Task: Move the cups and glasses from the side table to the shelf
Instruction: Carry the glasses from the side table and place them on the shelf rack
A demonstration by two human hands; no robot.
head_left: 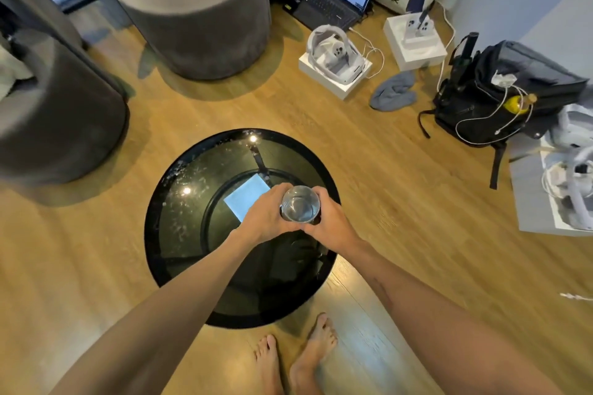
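Both hands are wrapped around one clear drinking glass [300,204], seen from above. The left hand [265,216] curls round its left side and the right hand [330,221] curls round its right side, with the fingertips meeting on the near wall. The glass stands upright, mouth facing up, and appears to hold nothing.

The glass looks rigid, smooth and breakable, probably light but slippery, so a firm hold around the middle of the wall, as here, seems safest.

Directly beneath the hands is a round side table [179,234] with a dark, reflective glass top. Whether the glass rests on it or is lifted clear cannot be told. No other cups are visible on the table.

Beyond the table edge lies open wooden floor [385,176]. Two bare feet stand near the body. Farther ahead to the left is a grey round pouffe [192,16]; to the right, boxes, cables and a black backpack [500,90]. The shelf is not in view.
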